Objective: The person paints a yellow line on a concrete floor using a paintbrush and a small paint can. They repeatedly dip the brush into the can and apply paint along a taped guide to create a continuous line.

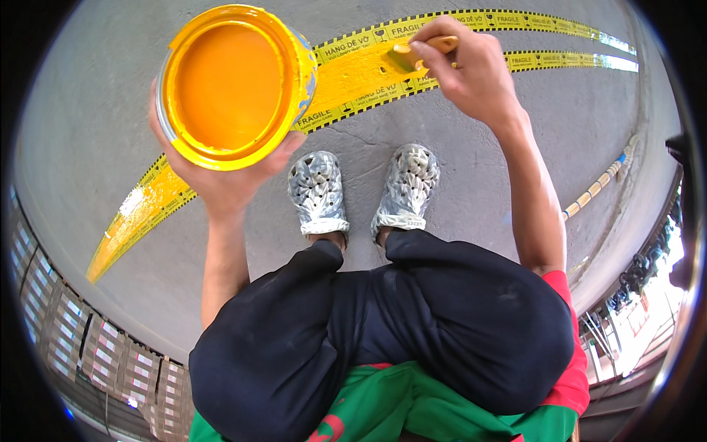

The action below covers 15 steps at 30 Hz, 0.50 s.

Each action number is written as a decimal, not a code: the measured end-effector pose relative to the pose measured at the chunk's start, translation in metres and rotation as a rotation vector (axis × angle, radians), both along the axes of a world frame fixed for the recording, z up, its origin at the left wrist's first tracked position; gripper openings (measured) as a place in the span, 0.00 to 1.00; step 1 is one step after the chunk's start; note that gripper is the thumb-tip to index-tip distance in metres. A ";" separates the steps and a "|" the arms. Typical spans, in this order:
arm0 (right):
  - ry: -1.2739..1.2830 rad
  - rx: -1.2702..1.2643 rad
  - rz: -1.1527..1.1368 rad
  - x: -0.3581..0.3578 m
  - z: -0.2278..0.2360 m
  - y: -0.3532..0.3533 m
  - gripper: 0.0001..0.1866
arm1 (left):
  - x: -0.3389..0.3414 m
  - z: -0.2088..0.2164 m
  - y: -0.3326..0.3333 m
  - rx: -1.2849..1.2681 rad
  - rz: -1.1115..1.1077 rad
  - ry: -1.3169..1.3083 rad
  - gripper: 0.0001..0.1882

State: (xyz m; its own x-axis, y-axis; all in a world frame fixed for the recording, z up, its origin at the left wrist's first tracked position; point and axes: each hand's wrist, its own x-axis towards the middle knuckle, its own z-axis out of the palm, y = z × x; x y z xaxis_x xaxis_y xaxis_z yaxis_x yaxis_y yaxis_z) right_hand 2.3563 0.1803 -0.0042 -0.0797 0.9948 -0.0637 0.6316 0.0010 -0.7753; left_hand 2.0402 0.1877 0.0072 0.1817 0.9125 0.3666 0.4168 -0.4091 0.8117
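Note:
My left hand (228,173) is wrapped round a can of yellow-orange paint (230,85), held up at the upper left with its mouth facing me. Wet paint coats the rim, and streaks run down the can's side. At the upper right, my right hand (471,70) grips a paintbrush (442,44) by its yellow handle. The brush's bristles are down at a freshly painted yellow stripe (350,76) on the floor; whether they touch it I cannot tell. Two lines of yellow-and-black printed tape (530,61) border the stripe, which passes behind the can.
My feet, in grey-and-white clogs (318,191), stand on the grey concrete floor (471,177) just nearer than the stripe. A bamboo pole (595,188) lies to the right. Stacked cartons (103,353) line the lower left. Shiny wet paint (132,202) covers the stripe's left part.

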 end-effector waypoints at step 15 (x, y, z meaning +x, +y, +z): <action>0.251 0.368 -0.234 0.030 0.063 -0.006 0.12 | 0.018 -0.004 0.000 0.013 -0.103 0.007 0.66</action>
